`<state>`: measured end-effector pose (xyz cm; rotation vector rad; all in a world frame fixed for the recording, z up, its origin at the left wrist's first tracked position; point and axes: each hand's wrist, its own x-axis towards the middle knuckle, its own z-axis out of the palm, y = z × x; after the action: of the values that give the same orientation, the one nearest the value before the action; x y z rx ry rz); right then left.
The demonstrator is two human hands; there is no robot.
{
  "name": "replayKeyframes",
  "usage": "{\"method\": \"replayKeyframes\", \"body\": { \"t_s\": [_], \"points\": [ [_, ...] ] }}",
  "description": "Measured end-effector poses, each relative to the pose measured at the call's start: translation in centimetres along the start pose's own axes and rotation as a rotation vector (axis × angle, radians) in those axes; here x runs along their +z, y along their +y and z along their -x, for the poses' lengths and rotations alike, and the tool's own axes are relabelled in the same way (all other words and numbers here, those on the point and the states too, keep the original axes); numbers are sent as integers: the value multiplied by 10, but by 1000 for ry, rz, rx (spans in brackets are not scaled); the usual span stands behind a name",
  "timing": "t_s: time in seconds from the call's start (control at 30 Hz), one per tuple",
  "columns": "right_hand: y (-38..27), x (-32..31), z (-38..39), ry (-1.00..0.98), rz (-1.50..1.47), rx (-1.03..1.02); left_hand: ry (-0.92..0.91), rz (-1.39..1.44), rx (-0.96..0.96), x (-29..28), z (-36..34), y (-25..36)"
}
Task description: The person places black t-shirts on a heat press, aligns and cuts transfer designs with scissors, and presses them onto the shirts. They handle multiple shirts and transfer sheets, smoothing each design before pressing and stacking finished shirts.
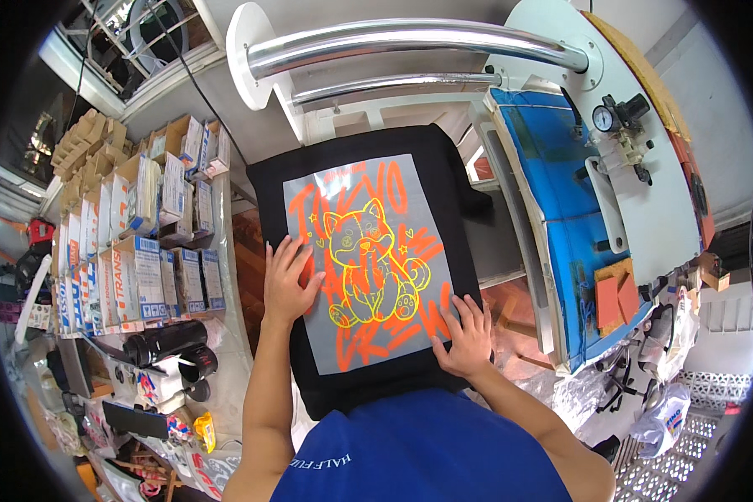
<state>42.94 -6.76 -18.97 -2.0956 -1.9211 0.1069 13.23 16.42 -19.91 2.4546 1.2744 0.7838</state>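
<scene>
A black T-shirt [276,194] is spread flat over a platen in front of me. On it lies a translucent transfer film sheet [305,188] printed with orange brush lettering and a yellow outlined cartoon dog. My left hand [290,278] rests on the film's left edge, palm down, fingers stretched out. At the lower right edge of the film, my right hand [464,339] lies with fingers apart, touching sheet and shirt. Neither hand grips anything. The platen beneath is hidden by the cloth.
A heat press machine [552,209] with a blue-covered pad and pressure gauge [604,117] stands on the right. Thick chrome bars [418,46] cross behind the shirt. Stacked cardboard boxes [146,276] fill shelves on the left, above black bottles [166,341] and a yellow packet [205,431].
</scene>
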Motion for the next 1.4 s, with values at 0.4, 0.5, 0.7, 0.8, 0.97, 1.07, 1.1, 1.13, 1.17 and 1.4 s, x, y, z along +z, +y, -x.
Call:
{"method": "replayKeyframes", "body": {
  "t_s": [0.4,0.5,0.7,0.8,0.97,1.07,1.1,1.13,1.17,1.4],
  "points": [
    [-4,-1,0,-23,52,11,-1,-7,-34,6,2,-9],
    [-4,0,0,-19,46,14,4,-7,-31,4,2,-7],
    [-6,-5,0,-22,0,53,-1,-18,-14,9,-4,-6],
    [-4,-20,-26,-16,-90,72,-41,-40,-95,5,-17,0],
    [73,15,-97,214,-531,677,392,260,-346,11,-22,-72],
    [102,33,-116,-249,-1199,1048,53,1162,-762,36,22,-130],
    [108,46,-112,-315,-1441,1047,-9,1279,-944,51,32,-113],
    [106,45,-114,-361,-1481,1049,-56,1385,-1137,58,45,-96],
    [100,38,-118,-409,-1522,1049,-30,1442,-1148,53,55,-96],
    [171,42,-119,-28,-1612,1038,203,1659,-992,11,112,-128]
  ]
}}
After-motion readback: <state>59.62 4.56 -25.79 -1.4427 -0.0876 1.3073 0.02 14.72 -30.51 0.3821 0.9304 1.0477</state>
